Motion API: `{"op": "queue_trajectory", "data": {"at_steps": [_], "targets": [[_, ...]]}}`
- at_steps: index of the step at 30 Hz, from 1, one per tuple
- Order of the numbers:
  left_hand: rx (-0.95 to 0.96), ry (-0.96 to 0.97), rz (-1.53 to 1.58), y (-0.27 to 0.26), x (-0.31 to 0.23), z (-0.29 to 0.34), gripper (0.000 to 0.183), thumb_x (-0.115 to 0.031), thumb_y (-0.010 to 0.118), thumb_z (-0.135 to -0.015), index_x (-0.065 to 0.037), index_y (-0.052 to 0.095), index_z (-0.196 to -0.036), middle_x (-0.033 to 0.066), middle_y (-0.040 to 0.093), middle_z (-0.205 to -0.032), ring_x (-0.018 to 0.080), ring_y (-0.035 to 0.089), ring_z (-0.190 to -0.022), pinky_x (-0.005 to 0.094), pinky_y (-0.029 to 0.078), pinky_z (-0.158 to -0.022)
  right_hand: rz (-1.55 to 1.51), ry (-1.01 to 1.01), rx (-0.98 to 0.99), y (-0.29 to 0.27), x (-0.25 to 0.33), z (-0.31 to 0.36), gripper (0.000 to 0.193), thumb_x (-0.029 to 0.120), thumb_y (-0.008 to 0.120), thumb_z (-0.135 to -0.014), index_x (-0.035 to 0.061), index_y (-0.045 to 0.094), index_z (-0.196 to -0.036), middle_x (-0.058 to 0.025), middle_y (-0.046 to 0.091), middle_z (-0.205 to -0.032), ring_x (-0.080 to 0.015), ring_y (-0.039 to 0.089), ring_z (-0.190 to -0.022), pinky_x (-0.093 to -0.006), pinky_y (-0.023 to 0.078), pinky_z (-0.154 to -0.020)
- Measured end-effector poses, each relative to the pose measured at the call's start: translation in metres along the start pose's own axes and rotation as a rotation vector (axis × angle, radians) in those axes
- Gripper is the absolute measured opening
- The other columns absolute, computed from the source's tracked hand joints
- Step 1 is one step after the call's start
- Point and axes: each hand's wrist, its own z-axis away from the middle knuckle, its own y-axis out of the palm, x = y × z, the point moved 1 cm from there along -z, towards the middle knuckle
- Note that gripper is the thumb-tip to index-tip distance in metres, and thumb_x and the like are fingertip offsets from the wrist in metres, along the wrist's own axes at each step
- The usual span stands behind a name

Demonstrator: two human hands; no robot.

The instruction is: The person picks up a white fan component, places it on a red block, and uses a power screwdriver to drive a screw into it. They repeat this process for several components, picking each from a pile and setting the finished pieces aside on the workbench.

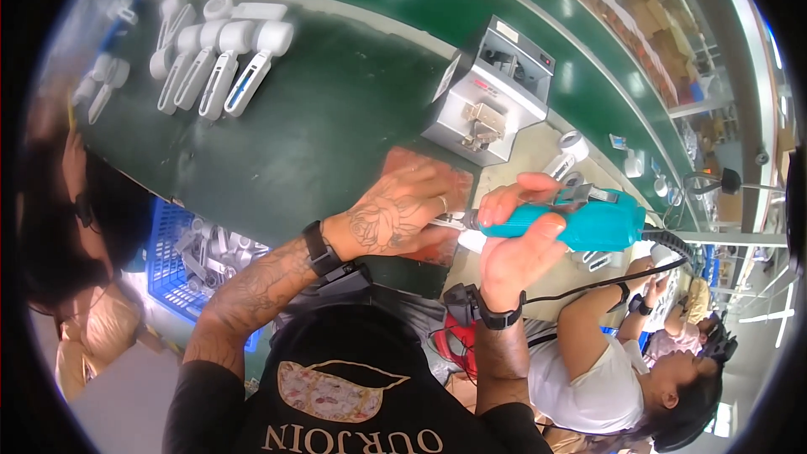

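Note:
My right hand (517, 262) is wrapped round a teal electric screwdriver (580, 225), with the thumb and fingers on either side of its body. The tool lies nearly level, its tip pointing left toward my other hand. My left hand (395, 212), with a ring on one finger, is closed on a white plastic part (472, 240) that is mostly hidden under the fingers. That part rests over a reddish-brown mat (402, 161) on the green bench. The screwdriver's tip meets the part or comes very close to it; the exact contact is hidden.
A grey box-shaped machine (487, 88) stands beyond my hands. Several white handheld fan bodies (223, 55) lie in a row at the far left. A blue basket (160, 265) holds white parts at left. A black cable (588, 289) trails right, where a co-worker (614, 361) sits.

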Motion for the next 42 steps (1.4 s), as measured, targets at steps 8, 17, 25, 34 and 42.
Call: {"op": "queue_trajectory", "data": {"at_steps": [8, 17, 25, 34, 42], "targets": [[-0.072, -0.005, -0.053, 0.000, 0.001, -0.005, 0.033, -0.028, 0.081, -0.078, -0.005, 0.068, -0.097, 0.0079, 0.065, -0.102, 0.0293, 0.060, -0.097, 0.0414, 0.052, -0.087, 0.004, -0.019, -0.054, 0.002, -0.017, -0.005, 0.067, 0.063, 0.054, -0.098, -0.0028, 0.052, -0.112, -0.0058, 0.050, -0.069, -0.0173, 0.052, -0.060, -0.0326, 0.043, -0.057], [-0.112, 0.053, 0.007, 0.004, 0.005, -0.005, 0.031, -0.018, 0.085, -0.073, -0.010, 0.059, -0.089, 0.0056, 0.064, -0.097, 0.0273, 0.061, -0.096, 0.0416, 0.052, -0.087, 0.012, -0.043, -0.038, 0.000, -0.018, -0.004, 0.070, 0.064, 0.057, -0.096, -0.0046, 0.052, -0.112, -0.0053, 0.050, -0.066, -0.0163, 0.050, -0.057, -0.0327, 0.043, -0.054], [-0.050, -0.051, 0.217, 0.007, 0.009, -0.004, 0.028, -0.012, 0.082, -0.076, -0.009, 0.056, -0.086, 0.0059, 0.065, -0.099, 0.0283, 0.062, -0.099, 0.0408, 0.052, -0.087, 0.005, -0.062, -0.029, -0.001, -0.019, -0.004, 0.073, 0.065, 0.057, -0.095, -0.0055, 0.052, -0.112, -0.0043, 0.049, -0.064, -0.0158, 0.051, -0.055, -0.0319, 0.044, -0.052], [-0.028, -0.009, 0.205, 0.005, 0.009, -0.003, 0.034, -0.013, 0.083, -0.076, -0.008, 0.058, -0.099, 0.0077, 0.066, -0.103, 0.0308, 0.061, -0.100, 0.0420, 0.052, -0.087, 0.008, -0.050, -0.036, -0.001, -0.017, -0.003, 0.075, 0.066, 0.058, -0.094, -0.0062, 0.052, -0.112, -0.0044, 0.049, -0.063, -0.0159, 0.050, -0.054, -0.0320, 0.043, -0.051], [-0.060, -0.025, 0.019, 0.006, 0.004, -0.005, 0.030, -0.020, 0.084, -0.075, -0.005, 0.071, -0.099, 0.0075, 0.068, -0.101, 0.0272, 0.060, -0.100, 0.0405, 0.052, -0.089, -0.011, -0.030, -0.019, -0.003, -0.017, -0.004, 0.074, 0.066, 0.058, -0.094, -0.0048, 0.053, -0.114, -0.0052, 0.050, -0.065, -0.0164, 0.051, -0.057, -0.0323, 0.043, -0.053]]}}
